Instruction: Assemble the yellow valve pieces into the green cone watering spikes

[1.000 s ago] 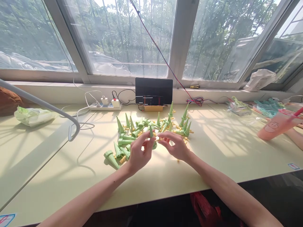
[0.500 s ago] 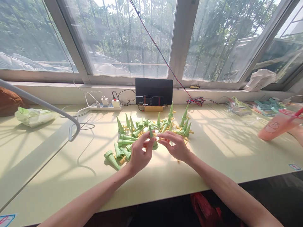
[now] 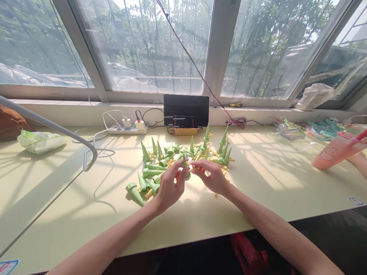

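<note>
My left hand is closed around a green plastic watering spike, its pointed end up and its wider base low between my hands. From the other side, my right hand pinches with thumb and fingertips at a small yellow valve on the spike's side; the fingers partly hide it. Around and behind my hands lie many more green spikes, some standing on their caps, others on their sides. Small yellow valves stick out of several of them.
A phone leans on a black tablet at the back. A power strip with cables is left of it. To the right, another person's hand is beside a pink drink cup. A grey curved bar crosses at left.
Both hands stay almost in place. The held spike's tip has shifted slightly right between my fingers.
</note>
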A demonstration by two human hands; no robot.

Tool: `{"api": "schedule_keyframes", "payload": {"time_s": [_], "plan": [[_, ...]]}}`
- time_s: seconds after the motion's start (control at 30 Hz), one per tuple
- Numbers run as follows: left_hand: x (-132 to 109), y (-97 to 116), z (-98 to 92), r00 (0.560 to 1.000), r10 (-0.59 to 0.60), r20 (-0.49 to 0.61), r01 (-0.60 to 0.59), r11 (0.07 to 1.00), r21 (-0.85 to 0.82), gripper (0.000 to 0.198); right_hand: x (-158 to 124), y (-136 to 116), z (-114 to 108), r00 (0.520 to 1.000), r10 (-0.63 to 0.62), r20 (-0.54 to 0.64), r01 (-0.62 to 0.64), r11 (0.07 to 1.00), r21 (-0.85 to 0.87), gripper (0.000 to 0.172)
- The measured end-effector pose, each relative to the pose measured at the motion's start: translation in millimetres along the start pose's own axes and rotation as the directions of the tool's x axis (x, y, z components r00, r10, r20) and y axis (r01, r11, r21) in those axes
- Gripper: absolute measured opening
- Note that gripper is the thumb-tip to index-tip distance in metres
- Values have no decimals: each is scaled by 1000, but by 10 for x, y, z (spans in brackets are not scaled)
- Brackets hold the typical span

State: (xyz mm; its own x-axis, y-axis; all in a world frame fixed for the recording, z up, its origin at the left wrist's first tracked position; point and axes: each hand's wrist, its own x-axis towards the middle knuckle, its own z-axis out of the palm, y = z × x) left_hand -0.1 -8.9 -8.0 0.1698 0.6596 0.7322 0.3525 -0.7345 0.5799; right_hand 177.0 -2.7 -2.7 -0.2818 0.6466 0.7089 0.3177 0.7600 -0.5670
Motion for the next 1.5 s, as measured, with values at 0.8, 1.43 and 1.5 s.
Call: {"api": "schedule_keyframes", "payload": {"time_s": [0.8, 1.43, 1.5], "plan": [[55, 29, -11, 996, -91, 13, 89, 994, 68, 35, 3, 98, -17, 998, -66, -1, 65, 991, -115, 15], [68, -45, -10, 979, -90, 183, 81, 995, 58, 27, 23, 85, 0, 987, 13, -158, -40, 985, -167, 14], [68, -58, -7, 981, -82, 178, 74, 996, 52, 28, 23, 77, 5, 989, 36, -143, -57, 987, -150, 16]]}}
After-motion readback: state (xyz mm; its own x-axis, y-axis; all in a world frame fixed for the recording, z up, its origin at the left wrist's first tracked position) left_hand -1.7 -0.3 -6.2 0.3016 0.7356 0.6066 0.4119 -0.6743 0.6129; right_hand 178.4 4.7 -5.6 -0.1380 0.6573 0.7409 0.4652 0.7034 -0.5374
